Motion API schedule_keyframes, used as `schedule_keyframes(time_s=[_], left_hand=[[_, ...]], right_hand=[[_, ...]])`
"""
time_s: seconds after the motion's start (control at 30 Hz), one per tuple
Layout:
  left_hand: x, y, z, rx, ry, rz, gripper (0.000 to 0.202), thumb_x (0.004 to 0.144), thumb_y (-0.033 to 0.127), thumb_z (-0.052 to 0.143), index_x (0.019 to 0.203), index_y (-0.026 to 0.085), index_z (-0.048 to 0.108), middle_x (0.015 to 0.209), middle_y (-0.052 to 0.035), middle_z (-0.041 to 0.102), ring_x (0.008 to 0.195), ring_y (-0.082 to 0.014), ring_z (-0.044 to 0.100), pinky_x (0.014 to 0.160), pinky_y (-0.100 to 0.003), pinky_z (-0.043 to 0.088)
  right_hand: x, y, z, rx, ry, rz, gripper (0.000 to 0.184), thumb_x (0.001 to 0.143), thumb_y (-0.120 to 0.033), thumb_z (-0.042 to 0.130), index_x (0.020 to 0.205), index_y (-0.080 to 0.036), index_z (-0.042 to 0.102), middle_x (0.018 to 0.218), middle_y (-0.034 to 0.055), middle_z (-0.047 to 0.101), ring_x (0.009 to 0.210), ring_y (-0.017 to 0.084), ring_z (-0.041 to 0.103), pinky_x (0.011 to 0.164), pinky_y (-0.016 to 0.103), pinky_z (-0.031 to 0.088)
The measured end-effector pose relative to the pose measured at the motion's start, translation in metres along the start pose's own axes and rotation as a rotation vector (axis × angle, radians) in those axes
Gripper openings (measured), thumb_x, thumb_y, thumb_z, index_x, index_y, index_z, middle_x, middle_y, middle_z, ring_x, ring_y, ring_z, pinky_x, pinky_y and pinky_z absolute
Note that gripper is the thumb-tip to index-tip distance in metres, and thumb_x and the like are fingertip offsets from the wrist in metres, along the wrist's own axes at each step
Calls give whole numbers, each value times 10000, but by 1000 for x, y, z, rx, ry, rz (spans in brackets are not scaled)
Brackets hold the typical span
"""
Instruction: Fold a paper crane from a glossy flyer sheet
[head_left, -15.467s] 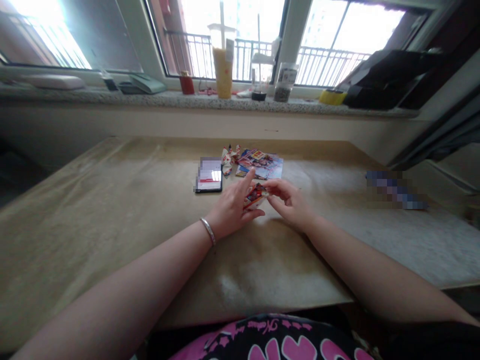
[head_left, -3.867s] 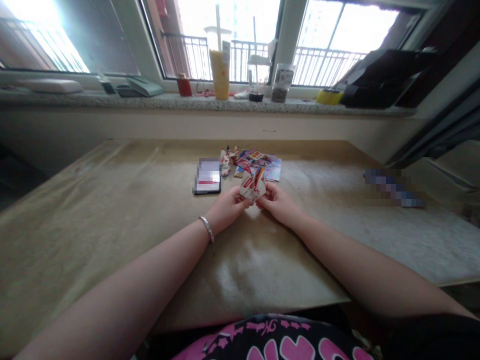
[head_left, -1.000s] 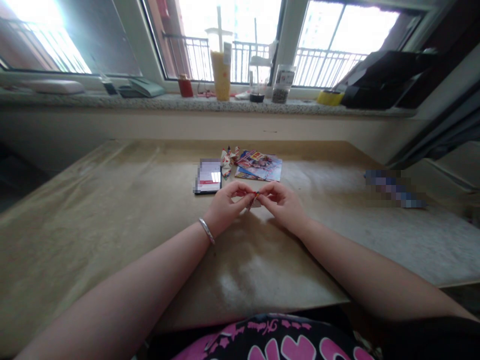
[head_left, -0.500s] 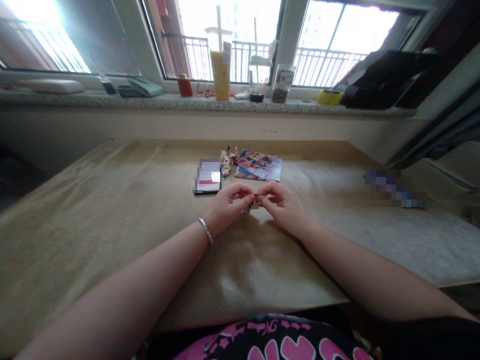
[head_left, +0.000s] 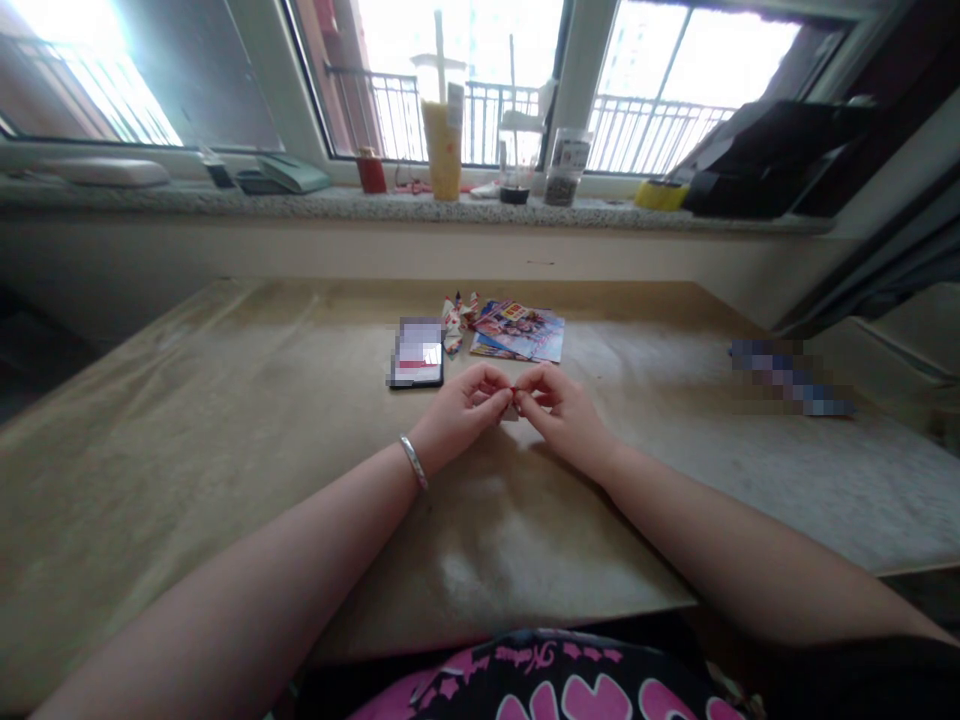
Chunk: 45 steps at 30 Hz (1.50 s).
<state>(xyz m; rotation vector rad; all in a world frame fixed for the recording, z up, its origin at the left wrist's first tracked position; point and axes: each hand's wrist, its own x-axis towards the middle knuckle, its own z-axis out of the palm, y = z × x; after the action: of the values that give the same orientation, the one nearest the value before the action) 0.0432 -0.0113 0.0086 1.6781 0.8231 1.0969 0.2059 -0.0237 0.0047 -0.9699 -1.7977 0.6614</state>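
My left hand (head_left: 484, 400) and my right hand (head_left: 555, 405) meet above the middle of the table. Between their fingertips they pinch a small white-and-red paper piece (head_left: 511, 411), mostly covered by the fingers. Its exact shape cannot be made out. Just beyond my left hand lies a dark-edged phone or tablet (head_left: 420, 352) with a lit, blurred screen. Beside it sit several white paper pieces with red and blue marks (head_left: 455, 322), folded into points. A small stack of colourful printed sheets (head_left: 521, 330) rests past my right hand.
A brown covering lies over the table (head_left: 262, 450). To the right is a blurred bluish strip-like item (head_left: 791, 380). Along the stone windowsill (head_left: 315, 205) stand a tall yellow drink cup (head_left: 442, 145), a red-lidded jar (head_left: 370, 172), clear cups and a black bag (head_left: 757, 165).
Both hands stay in nearly the same place, their fingers shifting slightly on the paper piece. Less of its red-patterned part shows below the left fingers now.
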Motion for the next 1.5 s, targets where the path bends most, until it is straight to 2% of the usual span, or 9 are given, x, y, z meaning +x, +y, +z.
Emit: schedule_keyframes(time_s=[0.07, 0.17, 0.37, 0.47, 0.57, 0.83, 1.23, 1.33, 1.5], left_hand=[[1, -4, -2, 17, 6, -14, 178, 789, 332, 599, 821, 170, 532, 680, 25, 549, 587, -89, 525, 530, -194, 432], [4, -10, -4, 17, 24, -17, 135, 780, 259, 605, 860, 168, 547, 755, 14, 582, 688, -97, 567, 621, -200, 468], [6, -19, -4, -103, 106, -53, 233, 723, 182, 658, 853, 172, 465, 755, 28, 596, 718, -91, 603, 651, -195, 476], [6, -20, -5, -155, 115, -66, 241, 702, 219, 699, 833, 159, 506, 752, 17, 622, 719, -98, 621, 668, -212, 497], [6, -20, -6, -146, 109, -91, 266, 697, 301, 727, 852, 145, 577, 805, -33, 674, 757, -139, 651, 703, -268, 533], [5, -21, -3, -148, 110, -71, 304, 670, 350, 748, 841, 135, 616, 852, -56, 700, 808, -159, 669, 796, -322, 542], [0, -12, -4, -47, 9, -124, 362, 718, 360, 712, 970, 131, 590, 849, -58, 693, 656, -124, 644, 544, -207, 497], [0, -11, -2, 6, 16, -133, 370, 705, 307, 722, 988, 122, 572, 896, -67, 685, 654, -116, 644, 563, -212, 503], [4, -18, -1, -92, 66, -158, 248, 745, 261, 676, 925, 124, 573, 865, -62, 688, 759, -147, 671, 690, -267, 549]], right_hand=[[2, 4, 1, 23, 7, 26, 83, 812, -282, 546, 790, -207, 519, 769, -2, 570, 697, 117, 564, 592, 240, 491], [4, 12, 2, 81, 12, 77, 127, 796, -319, 576, 797, -200, 532, 773, 0, 583, 693, 121, 569, 596, 249, 495], [7, 21, 2, 86, 47, 126, 163, 763, -342, 614, 792, -190, 564, 846, 30, 599, 786, 153, 581, 593, 258, 502], [8, 23, 3, 112, 39, 182, 196, 759, -379, 617, 791, -191, 575, 861, 36, 621, 774, 156, 591, 536, 240, 486], [9, 25, 3, 153, -9, 234, 226, 761, -415, 608, 790, -192, 578, 743, 8, 624, 641, 128, 568, 500, 230, 463], [9, 21, 2, 111, 31, 203, 250, 757, -437, 611, 771, -193, 558, 657, -20, 545, 580, 104, 498, 486, 217, 409], [10, 27, 4, 172, 74, 229, 323, 725, -460, 669, 848, -202, 520, 661, -28, 565, 537, 96, 500, 484, 226, 415], [10, 28, 5, 161, 74, 231, 335, 726, -476, 663, 853, -194, 535, 684, -13, 593, 547, 100, 522, 501, 231, 432], [10, 29, 6, 197, 51, 238, 335, 713, -451, 676, 878, -188, 550, 736, -1, 613, 612, 114, 574, 577, 253, 491]])
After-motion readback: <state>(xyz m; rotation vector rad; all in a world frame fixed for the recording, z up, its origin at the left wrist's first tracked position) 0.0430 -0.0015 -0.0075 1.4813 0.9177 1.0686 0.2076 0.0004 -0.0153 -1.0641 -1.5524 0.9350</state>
